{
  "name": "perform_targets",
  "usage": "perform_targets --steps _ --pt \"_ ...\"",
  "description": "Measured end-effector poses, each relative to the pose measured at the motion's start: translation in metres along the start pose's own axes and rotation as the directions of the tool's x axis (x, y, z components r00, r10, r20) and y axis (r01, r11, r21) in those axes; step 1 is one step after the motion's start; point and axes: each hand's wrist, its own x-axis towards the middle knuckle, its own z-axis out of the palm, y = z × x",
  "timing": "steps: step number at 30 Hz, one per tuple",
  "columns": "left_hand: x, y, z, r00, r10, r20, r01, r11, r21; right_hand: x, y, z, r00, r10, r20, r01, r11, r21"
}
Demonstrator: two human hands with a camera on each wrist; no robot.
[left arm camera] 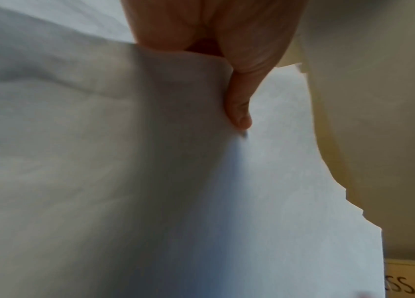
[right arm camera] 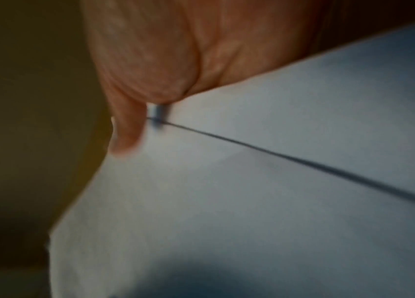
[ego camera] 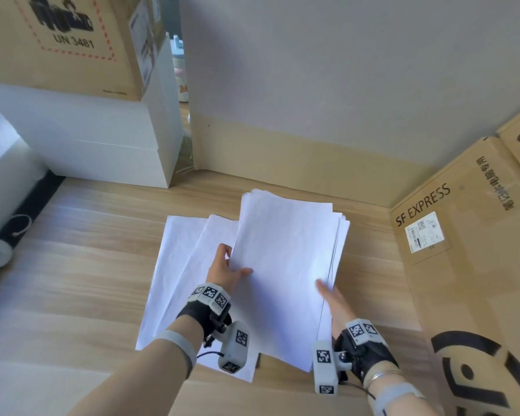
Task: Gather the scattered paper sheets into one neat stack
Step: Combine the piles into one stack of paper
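A thick bundle of white paper sheets (ego camera: pixel 285 265) is held tilted above the wooden table, its far edges uneven. My left hand (ego camera: pixel 227 270) grips its left edge, thumb on top and fingers beneath. My right hand (ego camera: pixel 330 298) pinches its right edge, thumb on the top sheet. Two loose white sheets (ego camera: pixel 177 265) lie flat on the table under and left of the bundle. In the left wrist view my left hand's thumb (left arm camera: pixel 238 104) presses the paper (left arm camera: pixel 277 181). In the right wrist view my right hand's thumb (right arm camera: pixel 127 129) lies on the sheets (right arm camera: pixel 252 201).
An SF Express cardboard box (ego camera: pixel 463 250) stands close on the right. White boxes (ego camera: pixel 87 139) with a brown carton (ego camera: pixel 63 40) on top stand at the back left. A grey wall panel (ego camera: pixel 327 85) closes the back. A white device (ego camera: pixel 0 175) sits at the far left.
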Motion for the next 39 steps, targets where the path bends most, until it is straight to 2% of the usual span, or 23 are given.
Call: perform_targets --steps 2,3,4,5,7,8,9,11,13,15,19,23,25,27,30,34,39 --pt "0.001 -0.002 0.003 0.999 0.009 0.035 -0.007 0.999 -0.044 0.010 0.008 -0.003 0.994 -0.109 -0.020 0.104 0.980 -0.169" --pt "0.001 -0.003 0.003 1.000 0.019 -0.005 -0.020 0.998 -0.053 0.015 0.012 -0.005 0.990 -0.138 -0.040 0.127 0.972 -0.200" --pt "0.002 -0.006 0.002 0.995 0.035 -0.091 -0.036 0.999 -0.008 0.017 0.013 -0.009 0.989 -0.138 -0.058 0.122 0.967 -0.224" --pt "0.004 -0.009 -0.002 0.977 0.056 -0.206 -0.033 0.993 0.114 0.015 0.012 -0.012 0.987 -0.140 -0.077 0.120 0.969 -0.214" --pt "0.006 -0.023 -0.014 0.925 0.017 -0.380 0.149 0.904 0.402 0.014 0.012 -0.021 0.983 -0.135 -0.126 0.113 0.979 -0.169" --pt "0.005 -0.029 -0.021 0.907 -0.059 -0.416 0.269 0.842 0.468 0.014 0.014 -0.027 0.982 -0.130 -0.140 0.106 0.981 -0.162" --pt "0.004 -0.036 -0.028 0.893 -0.136 -0.429 0.358 0.792 0.494 0.013 0.015 -0.032 0.980 -0.124 -0.153 0.102 0.984 -0.148" --pt "0.002 -0.046 -0.035 0.884 -0.206 -0.419 0.423 0.732 0.534 0.012 0.017 -0.040 0.977 -0.123 -0.175 0.107 0.989 -0.099" --pt "0.003 -0.050 -0.037 0.896 -0.201 -0.396 0.417 0.687 0.595 0.012 0.019 -0.045 0.975 -0.130 -0.182 0.121 0.991 -0.060" --pt "0.008 -0.051 -0.038 0.911 -0.180 -0.371 0.386 0.690 0.612 0.010 0.018 -0.045 0.973 -0.135 -0.190 0.136 0.991 -0.008" --pt "0.014 -0.052 -0.044 0.936 -0.133 -0.327 0.292 0.810 0.508 0.011 0.016 -0.043 0.969 -0.143 -0.202 0.148 0.989 0.011" --pt "0.019 -0.053 -0.054 0.964 -0.119 -0.237 0.233 0.807 0.542 0.014 0.017 -0.042 0.971 -0.127 -0.202 0.130 0.991 0.004" --pt "0.021 -0.053 -0.062 0.967 -0.071 -0.243 0.175 0.883 0.435 0.014 0.017 -0.043 0.971 -0.123 -0.203 0.124 0.992 -0.006" --pt "0.022 -0.050 -0.073 0.950 -0.012 -0.312 0.108 0.951 0.290 0.015 0.019 -0.047 0.971 -0.120 -0.208 0.122 0.993 -0.002" --pt "0.025 -0.042 -0.090 0.918 -0.025 -0.395 0.068 0.993 0.096 0.020 0.025 -0.050 0.968 -0.098 -0.231 0.095 0.995 -0.025" --pt "0.029 -0.037 -0.104 0.884 0.021 -0.466 -0.028 1.000 -0.009 0.025 0.028 -0.049 0.969 -0.088 -0.230 0.082 0.996 -0.037" --pt "0.029 -0.027 -0.102 0.866 0.046 -0.498 -0.114 0.988 -0.106 0.031 0.029 -0.043 0.969 -0.106 -0.224 0.089 0.992 -0.085"
